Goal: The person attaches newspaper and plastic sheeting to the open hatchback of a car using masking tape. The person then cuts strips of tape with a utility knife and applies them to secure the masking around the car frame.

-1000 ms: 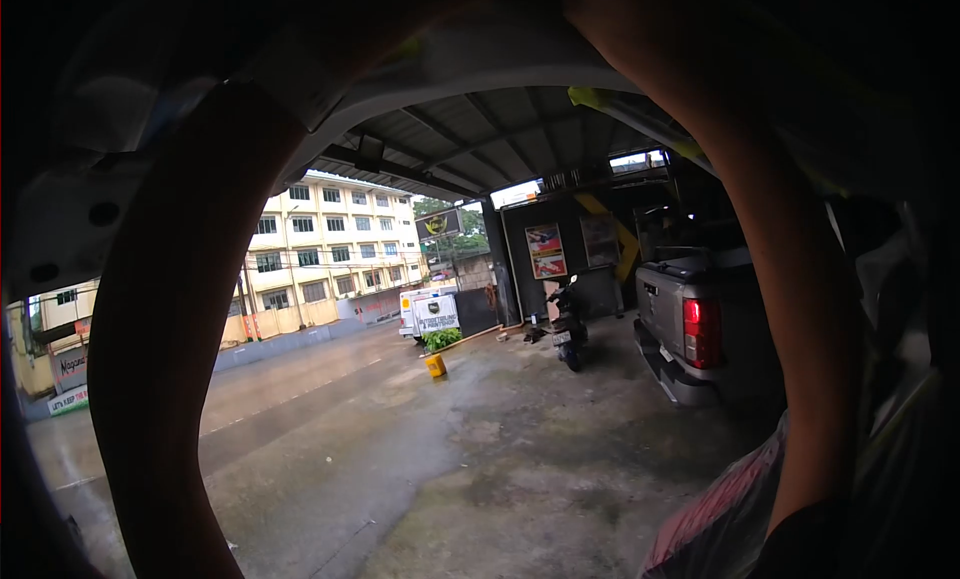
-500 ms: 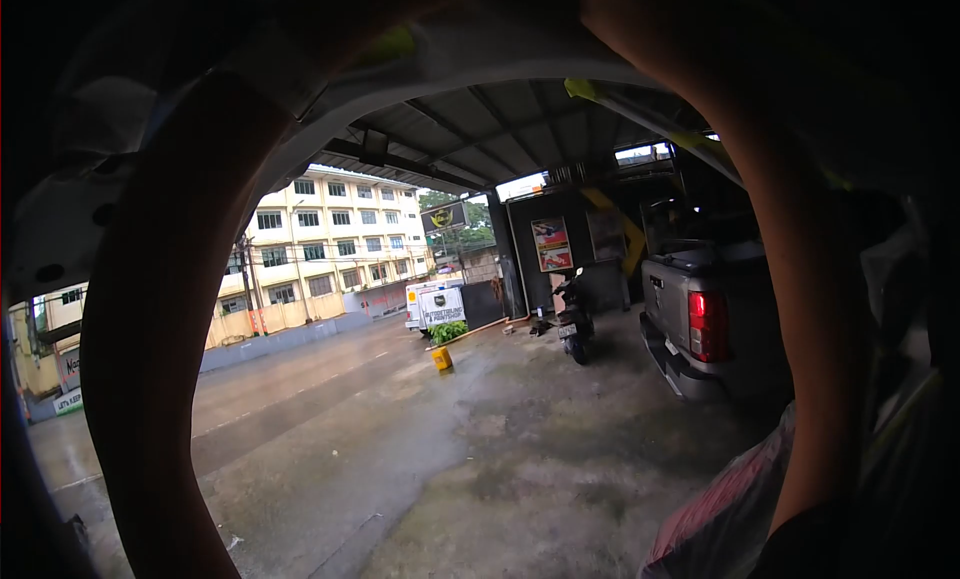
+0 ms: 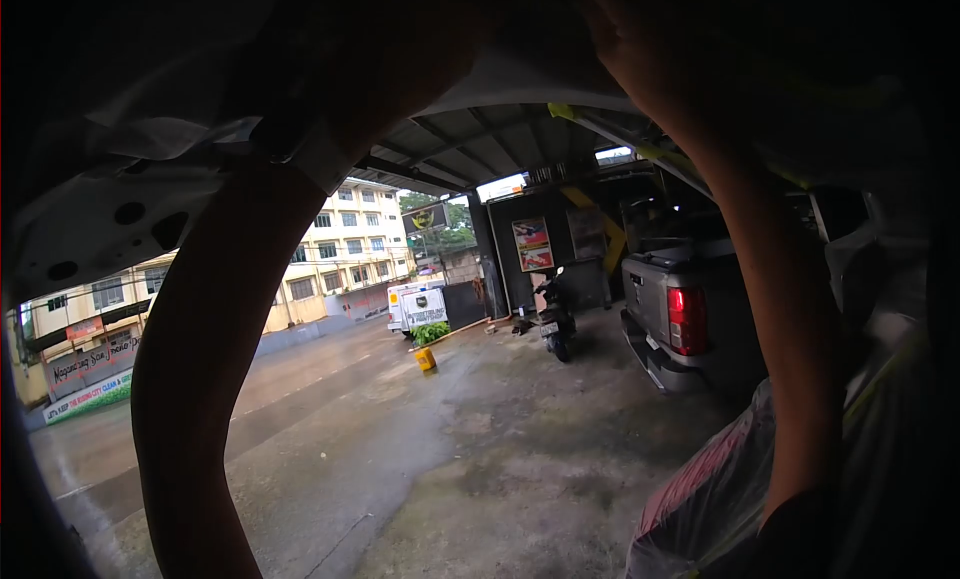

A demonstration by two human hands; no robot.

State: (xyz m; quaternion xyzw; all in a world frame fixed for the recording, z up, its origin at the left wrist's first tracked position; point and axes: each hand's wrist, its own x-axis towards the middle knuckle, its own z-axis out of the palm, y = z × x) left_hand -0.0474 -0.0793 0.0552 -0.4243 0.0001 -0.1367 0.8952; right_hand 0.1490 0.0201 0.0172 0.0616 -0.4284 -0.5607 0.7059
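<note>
Since the earlier frame, the left forearm and left hand have swung inward, covering more of the curved grey panel edge overhead; more of the holed panel shows. Right hand is raised near the edge's other side. Darkness hides both sets of fingers, so grip or contact cannot be told. Between the forearms lies open concrete floor; clear plastic sheeting borders the right forearm
</note>
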